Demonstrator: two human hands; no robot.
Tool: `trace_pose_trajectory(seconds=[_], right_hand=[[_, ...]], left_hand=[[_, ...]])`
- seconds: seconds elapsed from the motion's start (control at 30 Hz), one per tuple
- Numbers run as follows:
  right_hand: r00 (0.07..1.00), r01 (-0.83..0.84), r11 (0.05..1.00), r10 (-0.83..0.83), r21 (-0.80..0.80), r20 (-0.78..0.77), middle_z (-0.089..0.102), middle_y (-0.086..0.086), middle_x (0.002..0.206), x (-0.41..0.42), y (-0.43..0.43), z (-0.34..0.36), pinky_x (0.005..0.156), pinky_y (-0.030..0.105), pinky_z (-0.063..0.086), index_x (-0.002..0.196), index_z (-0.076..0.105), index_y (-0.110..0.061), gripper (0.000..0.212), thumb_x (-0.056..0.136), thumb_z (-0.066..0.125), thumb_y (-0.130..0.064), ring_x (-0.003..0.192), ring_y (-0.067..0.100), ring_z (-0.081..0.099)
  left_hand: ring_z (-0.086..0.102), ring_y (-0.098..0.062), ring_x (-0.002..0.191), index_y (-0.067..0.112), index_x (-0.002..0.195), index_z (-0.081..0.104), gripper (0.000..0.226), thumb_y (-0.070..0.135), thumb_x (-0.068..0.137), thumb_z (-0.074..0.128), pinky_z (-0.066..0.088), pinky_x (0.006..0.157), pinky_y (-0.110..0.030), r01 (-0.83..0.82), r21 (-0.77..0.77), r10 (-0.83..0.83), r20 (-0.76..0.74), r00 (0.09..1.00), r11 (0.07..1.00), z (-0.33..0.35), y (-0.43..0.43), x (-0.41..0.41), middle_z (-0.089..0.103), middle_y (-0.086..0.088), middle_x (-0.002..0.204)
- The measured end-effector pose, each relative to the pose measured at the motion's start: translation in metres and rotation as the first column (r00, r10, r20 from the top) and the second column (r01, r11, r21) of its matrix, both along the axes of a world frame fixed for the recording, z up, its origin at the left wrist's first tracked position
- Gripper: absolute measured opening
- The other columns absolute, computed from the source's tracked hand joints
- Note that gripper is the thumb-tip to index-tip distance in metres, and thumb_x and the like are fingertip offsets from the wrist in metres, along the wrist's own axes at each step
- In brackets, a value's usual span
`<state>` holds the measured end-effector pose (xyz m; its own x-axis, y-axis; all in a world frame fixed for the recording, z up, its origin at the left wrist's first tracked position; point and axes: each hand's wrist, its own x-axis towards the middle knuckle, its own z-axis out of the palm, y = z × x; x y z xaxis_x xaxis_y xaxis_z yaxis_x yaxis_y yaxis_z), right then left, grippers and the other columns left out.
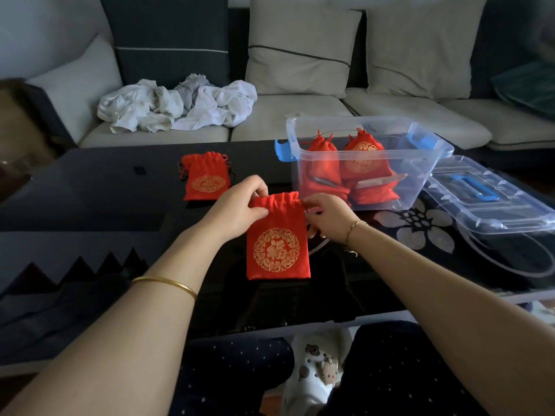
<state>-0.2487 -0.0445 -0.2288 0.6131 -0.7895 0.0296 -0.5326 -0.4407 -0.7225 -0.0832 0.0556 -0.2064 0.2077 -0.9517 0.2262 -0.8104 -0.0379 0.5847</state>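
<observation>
A red drawstring pouch (277, 247) with a gold round emblem lies flat on the dark table (105, 190), its gathered mouth pointing away from me. My left hand (237, 205) pinches the left side of that mouth between thumb and fingers. My right hand (326, 216) pinches the pouch's right top corner, at the drawstring. A second red pouch (205, 178) of the same kind lies further back on the left, untouched.
A clear plastic box (372, 127) with blue latches stands at the back right and holds several red pouches. Its clear lid (492, 202) with a blue handle lies to its right. Behind the table is a sofa with crumpled white cloth (177, 103).
</observation>
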Motion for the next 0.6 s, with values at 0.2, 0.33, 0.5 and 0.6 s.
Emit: trace_pose_trajectory(seconds=[0.2, 0.33, 0.5, 0.6], right_hand=[[0.994, 0.028, 0.998, -0.034, 0.052, 0.104, 0.070, 0.008, 0.081, -0.011, 0.000, 0.011, 0.041, 0.008, 0.038, 0.092, 0.066, -0.005, 0.017, 0.094, 0.050, -0.012, 0.052, 0.014, 0.058], [0.985, 0.114, 0.988, -0.099, -0.106, 0.138, 0.064, 0.000, 0.071, -0.015, 0.001, 0.017, 0.047, 0.007, 0.043, 0.100, 0.065, -0.006, 0.019, 0.093, 0.047, -0.006, 0.052, 0.013, 0.060], [0.962, 0.256, 0.934, -0.220, -0.248, 0.164, 0.066, 0.002, 0.078, -0.013, -0.001, 0.020, 0.061, 0.027, 0.057, 0.097, 0.056, -0.010, 0.006, 0.093, 0.052, -0.012, 0.056, 0.012, 0.065], [0.948, 0.305, 0.915, -0.266, -0.265, 0.174, 0.066, 0.000, 0.070, -0.016, -0.004, 0.020, 0.065, 0.033, 0.058, 0.087, 0.058, -0.012, 0.007, 0.093, 0.053, -0.014, 0.055, 0.012, 0.065]], left_hand=[[0.056, -0.010, 0.079, 0.018, 0.109, 0.052, 0.025, 0.012, 0.087, 0.063, 0.048, 0.070, -0.026, -0.049, -0.004, 0.049, -0.059, 0.997, 0.999, 0.004, 0.008, 0.004, 0.058, 0.000, 0.094], [0.059, -0.015, 0.092, 0.017, 0.129, 0.046, 0.044, 0.008, 0.089, 0.059, 0.049, 0.082, -0.030, -0.116, 0.087, 0.116, 0.000, 0.993, 0.989, 0.004, 0.010, 0.007, 0.060, 0.001, 0.102], [0.062, -0.019, 0.087, 0.015, 0.104, 0.063, 0.016, 0.010, 0.090, 0.057, 0.052, 0.081, -0.042, -0.278, 0.011, 0.275, 0.116, 0.954, 0.960, 0.005, 0.010, 0.013, 0.066, 0.000, 0.092], [0.062, -0.019, 0.083, 0.015, 0.088, 0.068, 0.011, 0.015, 0.091, 0.057, 0.053, 0.078, -0.042, -0.299, -0.023, 0.300, 0.105, 0.948, 0.954, 0.008, 0.012, 0.015, 0.067, 0.000, 0.085]])
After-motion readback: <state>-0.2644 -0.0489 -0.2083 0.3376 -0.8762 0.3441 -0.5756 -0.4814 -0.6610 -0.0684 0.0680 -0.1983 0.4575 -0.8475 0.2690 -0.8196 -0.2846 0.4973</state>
